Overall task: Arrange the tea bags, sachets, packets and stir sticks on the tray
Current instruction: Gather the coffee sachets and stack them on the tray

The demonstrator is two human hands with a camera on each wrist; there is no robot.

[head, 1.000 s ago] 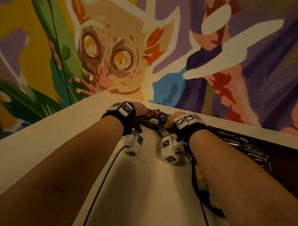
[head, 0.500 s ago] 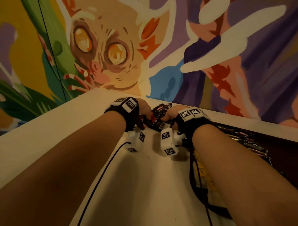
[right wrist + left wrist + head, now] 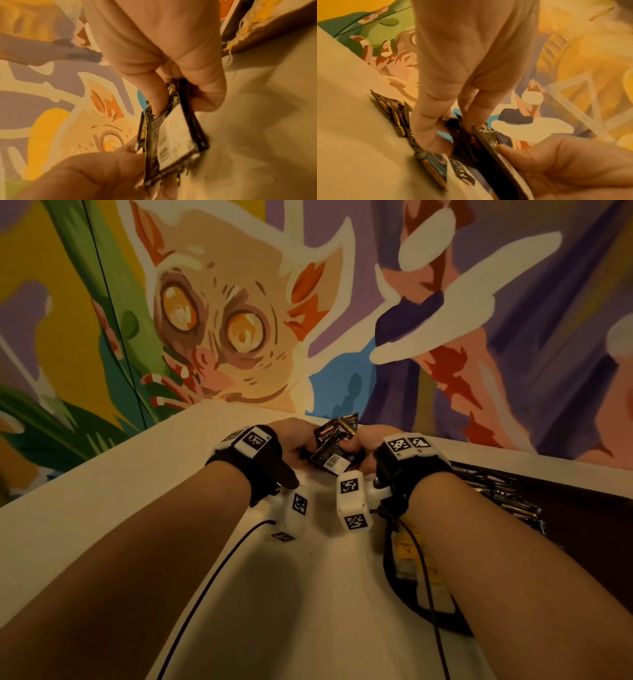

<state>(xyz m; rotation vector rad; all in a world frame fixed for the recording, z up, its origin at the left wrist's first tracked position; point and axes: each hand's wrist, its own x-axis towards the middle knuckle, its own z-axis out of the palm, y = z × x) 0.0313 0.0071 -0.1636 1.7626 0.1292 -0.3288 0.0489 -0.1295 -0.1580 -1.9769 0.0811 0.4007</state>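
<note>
- Left hand (image 3: 291,440): fingers curled round the left side of a bunch of black sachets (image 3: 334,448).
- Right hand (image 3: 364,441): thumb and fingers pinching the same bunch from the right; both hands meet at the far edge of the white counter (image 3: 102,508).
- Sachets: glossy black foil, red band, white lettering "SUPRE…"; nearest one shows a white barcode panel (image 3: 176,136).
- Dark tray (image 3: 582,525): on the counter, right of the hands, holding more dark packets (image 3: 496,491).
- Mural (image 3: 222,330): behind the counter, wide-eyed animal.
</note>
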